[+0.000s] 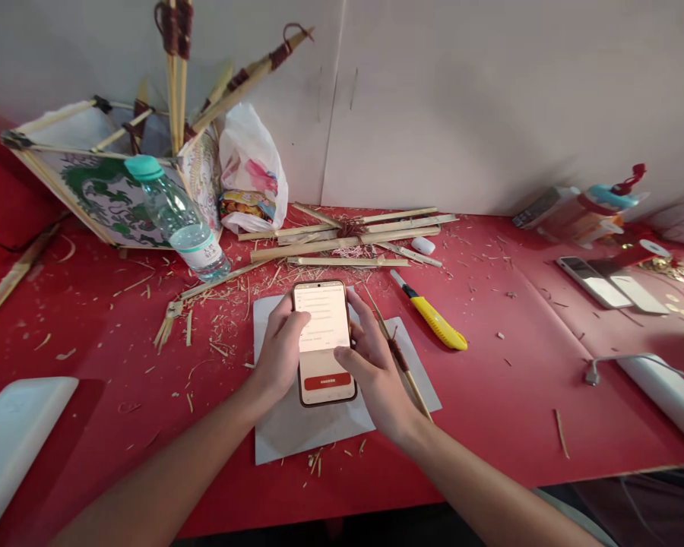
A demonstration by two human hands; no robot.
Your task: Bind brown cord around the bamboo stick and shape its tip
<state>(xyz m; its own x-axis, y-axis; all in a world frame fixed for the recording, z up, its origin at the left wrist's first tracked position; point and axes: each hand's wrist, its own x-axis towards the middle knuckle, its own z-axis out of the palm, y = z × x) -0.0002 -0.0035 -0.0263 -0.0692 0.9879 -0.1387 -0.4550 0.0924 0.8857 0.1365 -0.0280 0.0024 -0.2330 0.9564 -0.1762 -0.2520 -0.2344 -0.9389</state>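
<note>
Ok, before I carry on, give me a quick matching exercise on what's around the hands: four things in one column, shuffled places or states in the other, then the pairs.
Things
1. phone
2. yellow-handled tool
3. bottle
4. paper

Places or states
A. topped with a turquoise cap
B. spread flat beneath the hands
C. on the red table, to the right of both hands
D. held between the left hand and the right hand

Right pairs: 1-D, 2-C, 3-A, 4-B
</note>
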